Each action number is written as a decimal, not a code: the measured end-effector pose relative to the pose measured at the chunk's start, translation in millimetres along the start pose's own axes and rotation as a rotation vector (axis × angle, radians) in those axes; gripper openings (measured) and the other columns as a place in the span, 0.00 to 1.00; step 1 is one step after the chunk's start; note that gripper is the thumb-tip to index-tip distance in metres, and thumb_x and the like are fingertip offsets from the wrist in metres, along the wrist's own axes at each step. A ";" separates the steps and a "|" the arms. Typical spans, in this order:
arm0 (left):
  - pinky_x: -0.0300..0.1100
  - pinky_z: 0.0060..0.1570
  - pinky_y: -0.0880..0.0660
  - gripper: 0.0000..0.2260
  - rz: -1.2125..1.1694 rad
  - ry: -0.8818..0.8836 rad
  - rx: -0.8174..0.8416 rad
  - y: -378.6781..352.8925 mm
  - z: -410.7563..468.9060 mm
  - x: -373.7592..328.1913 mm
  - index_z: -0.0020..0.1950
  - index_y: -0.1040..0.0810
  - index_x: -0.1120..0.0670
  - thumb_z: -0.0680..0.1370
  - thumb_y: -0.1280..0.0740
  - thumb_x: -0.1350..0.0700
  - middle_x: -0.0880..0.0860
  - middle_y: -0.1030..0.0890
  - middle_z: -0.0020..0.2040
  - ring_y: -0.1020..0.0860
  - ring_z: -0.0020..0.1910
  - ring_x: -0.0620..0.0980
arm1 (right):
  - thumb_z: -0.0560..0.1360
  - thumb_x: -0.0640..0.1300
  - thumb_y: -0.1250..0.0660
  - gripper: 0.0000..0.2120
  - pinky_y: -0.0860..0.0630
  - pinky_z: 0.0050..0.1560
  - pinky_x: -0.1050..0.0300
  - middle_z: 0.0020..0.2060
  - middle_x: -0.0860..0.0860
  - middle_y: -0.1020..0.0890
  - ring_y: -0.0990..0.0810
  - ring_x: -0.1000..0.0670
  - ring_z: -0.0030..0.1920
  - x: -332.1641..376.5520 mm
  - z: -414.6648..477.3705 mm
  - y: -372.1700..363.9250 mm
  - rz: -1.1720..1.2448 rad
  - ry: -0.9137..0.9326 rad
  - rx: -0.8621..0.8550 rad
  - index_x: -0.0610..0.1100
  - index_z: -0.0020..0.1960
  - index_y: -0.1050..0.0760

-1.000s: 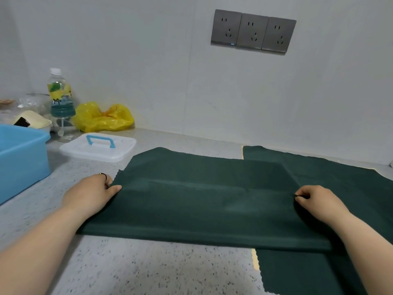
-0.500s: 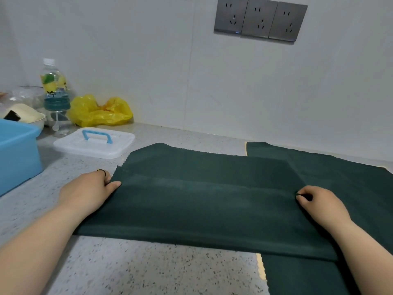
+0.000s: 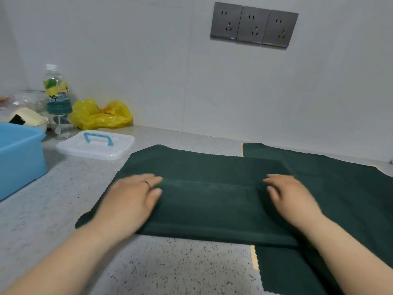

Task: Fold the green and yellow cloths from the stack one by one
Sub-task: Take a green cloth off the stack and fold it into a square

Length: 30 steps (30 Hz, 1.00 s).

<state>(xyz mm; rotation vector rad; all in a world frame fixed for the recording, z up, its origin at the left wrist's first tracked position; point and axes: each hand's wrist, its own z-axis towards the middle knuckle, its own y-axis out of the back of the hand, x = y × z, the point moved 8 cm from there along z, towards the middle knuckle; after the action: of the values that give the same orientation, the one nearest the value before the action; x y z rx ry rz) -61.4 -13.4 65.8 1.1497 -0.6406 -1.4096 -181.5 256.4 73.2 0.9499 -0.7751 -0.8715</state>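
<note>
Speckled grey table [image 3: 170, 269] fills the near view. On it lies the folded green cloth [image 3: 208, 205], its right end overlapping the stack [image 3: 340, 188] of green cloths, where a yellow edge [image 3: 254, 258] peeks out beneath. The left hand [image 3: 131, 199] and right hand [image 3: 291, 199], both blurred, rest flat on the cloth's ends with fingers extended, gripping nothing. At far left sits a blue tub [image 3: 19, 158], its inside hidden. Beyond are a white lid [image 3: 95, 145] with a blue handle, a bowl [image 3: 32, 120] with unclear contents, a bottle [image 3: 56, 90], a yellow bag [image 3: 100, 116], and wall sockets [image 3: 254, 25].
</note>
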 end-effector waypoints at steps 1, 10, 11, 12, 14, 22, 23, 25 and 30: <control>0.36 0.69 0.48 0.20 -0.002 -0.068 0.067 -12.8 -5.3 -20.1 0.72 0.39 0.45 0.80 0.48 0.47 0.45 0.38 0.74 0.42 0.73 0.43 | 0.78 0.41 0.41 0.15 0.43 0.66 0.63 0.65 0.50 0.26 0.31 0.50 0.67 23.3 -7.3 -3.3 0.058 0.062 0.032 0.44 0.62 0.25; 0.43 0.72 0.61 0.24 0.105 -0.055 0.431 -82.2 -25.5 -46.1 0.76 0.54 0.46 0.81 0.54 0.43 0.48 0.56 0.77 0.59 0.75 0.45 | 0.81 0.53 0.51 0.24 0.61 0.72 0.62 0.76 0.52 0.52 0.56 0.54 0.75 114.2 -66.9 -67.8 0.107 0.260 0.429 0.50 0.75 0.49; 0.44 0.72 0.61 0.25 0.108 -0.038 0.442 -83.0 -26.0 -43.1 0.76 0.55 0.45 0.80 0.54 0.41 0.48 0.57 0.77 0.59 0.75 0.45 | 0.80 0.55 0.52 0.25 0.62 0.72 0.61 0.76 0.52 0.54 0.58 0.54 0.75 107.2 -65.1 -70.5 0.081 0.239 0.451 0.50 0.75 0.51; 0.45 0.72 0.61 0.27 0.111 -0.014 0.446 -82.2 -26.3 -38.3 0.75 0.55 0.45 0.79 0.54 0.39 0.48 0.57 0.77 0.60 0.75 0.45 | 0.80 0.56 0.52 0.26 0.63 0.72 0.60 0.76 0.52 0.55 0.59 0.54 0.75 99.5 -62.7 -72.0 0.053 0.218 0.468 0.51 0.75 0.52; 0.46 0.72 0.61 0.31 0.120 0.046 0.452 -78.2 -25.8 -22.1 0.75 0.56 0.44 0.76 0.54 0.34 0.48 0.58 0.77 0.60 0.75 0.46 | 0.80 0.58 0.53 0.27 0.63 0.72 0.58 0.76 0.51 0.56 0.59 0.54 0.75 80.0 -58.5 -72.4 0.010 0.163 0.490 0.51 0.76 0.54; 0.46 0.72 0.59 0.33 0.178 0.214 0.462 -57.4 -28.6 42.6 0.75 0.58 0.45 0.75 0.55 0.32 0.48 0.58 0.77 0.59 0.75 0.47 | 0.80 0.57 0.52 0.26 0.56 0.73 0.56 0.76 0.49 0.53 0.54 0.50 0.75 -45.1 -51.8 -46.1 -0.059 -0.227 0.429 0.51 0.75 0.52; 0.46 0.72 0.59 0.33 0.184 0.210 0.464 -57.5 -28.9 42.1 0.75 0.58 0.45 0.75 0.56 0.32 0.49 0.58 0.77 0.59 0.75 0.47 | 0.80 0.56 0.51 0.26 0.54 0.73 0.56 0.76 0.48 0.52 0.53 0.49 0.75 -60.6 -52.9 -40.6 -0.063 -0.295 0.410 0.50 0.75 0.51; 0.47 0.72 0.59 0.33 0.196 0.205 0.464 -57.8 -29.4 41.1 0.75 0.59 0.46 0.75 0.56 0.32 0.49 0.59 0.77 0.60 0.75 0.48 | 0.79 0.55 0.48 0.26 0.48 0.72 0.54 0.75 0.45 0.46 0.48 0.46 0.75 -87.5 -56.1 -27.2 -0.044 -0.434 0.332 0.46 0.74 0.45; 0.47 0.72 0.59 0.33 0.198 0.211 0.476 -56.1 -33.3 39.9 0.75 0.59 0.46 0.76 0.56 0.33 0.49 0.59 0.76 0.60 0.75 0.48 | 0.77 0.54 0.41 0.24 0.37 0.62 0.52 0.66 0.45 0.28 0.32 0.41 0.66 -121.8 -72.1 3.1 0.040 -0.727 0.160 0.45 0.69 0.36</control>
<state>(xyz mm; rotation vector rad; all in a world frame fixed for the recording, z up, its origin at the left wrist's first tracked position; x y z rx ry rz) -49.6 -32.4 -7.3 1.5362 -0.9400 -0.9745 -172.4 390.1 27.6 0.7438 -1.4965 -1.1469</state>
